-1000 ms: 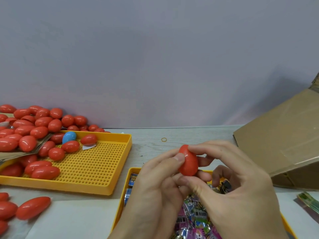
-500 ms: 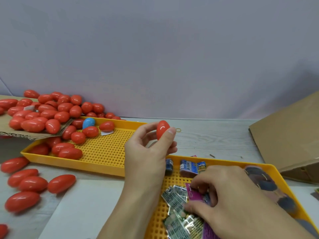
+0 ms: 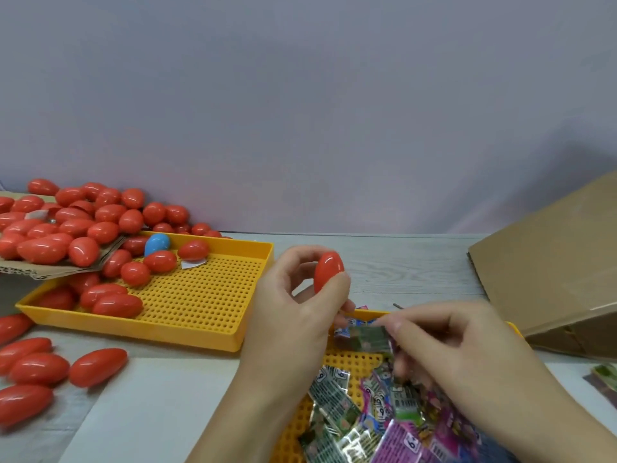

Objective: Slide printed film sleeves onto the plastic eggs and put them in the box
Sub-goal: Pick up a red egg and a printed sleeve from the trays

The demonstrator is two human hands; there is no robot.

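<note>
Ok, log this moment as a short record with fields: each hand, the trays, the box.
left hand: left hand holds a red egg upright in its fingers, above the table
right hand: right hand pinches a green printed sleeve over the near tray
far tray: yellow tray with red eggs and one blue egg at its left end
near tray: sleeve tray holding loose printed sleeves
box: cardboard box at the right, contents hidden
sleeve on egg: not yet

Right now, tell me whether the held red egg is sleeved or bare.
Bare: the red egg in the left hand shows plain red, no printed film.
</note>
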